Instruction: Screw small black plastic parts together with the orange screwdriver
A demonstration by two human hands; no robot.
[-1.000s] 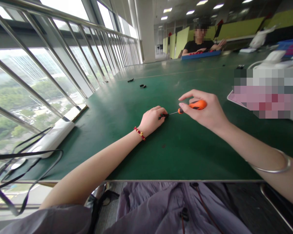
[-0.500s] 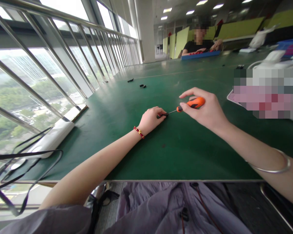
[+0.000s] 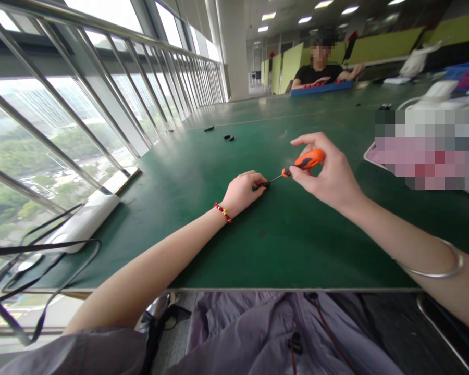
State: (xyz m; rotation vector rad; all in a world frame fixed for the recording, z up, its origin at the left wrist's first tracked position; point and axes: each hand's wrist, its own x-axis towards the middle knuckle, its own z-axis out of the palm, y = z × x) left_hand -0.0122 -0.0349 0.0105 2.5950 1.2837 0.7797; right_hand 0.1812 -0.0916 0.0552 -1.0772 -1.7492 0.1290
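Observation:
Against the green tabletop (image 3: pixel 226 255), my left hand (image 3: pixel 242 190) pinches a small black part (image 3: pixel 262 185); my fingers cover much of it, so its kind cannot be made out. An orange and black screwdriver (image 3: pixel 307 160) slants down to the left, its thin metal shaft meeting the black part's right end. My right hand (image 3: pixel 334 174) has its thumb against the front of the handle and the butt lying in the curve of the palm, while the index finger is lifted off it.
Small black pieces (image 3: pixel 229 138) lie farther back on the table. A white power strip (image 3: pixel 88 221) with black cables sits at the left edge beside a metal railing (image 3: pixel 148 99). Across the table a person (image 3: pixel 316 67) sits behind a blue tray (image 3: pixel 322 88). A blurred-out pinkish object (image 3: pixel 406 156) is at right.
My right hand has shifted slightly and the screwdriver handle has tilted up a little more steeply. The left hand keeps its hold on the black part. Across the table, the person's hand has risen.

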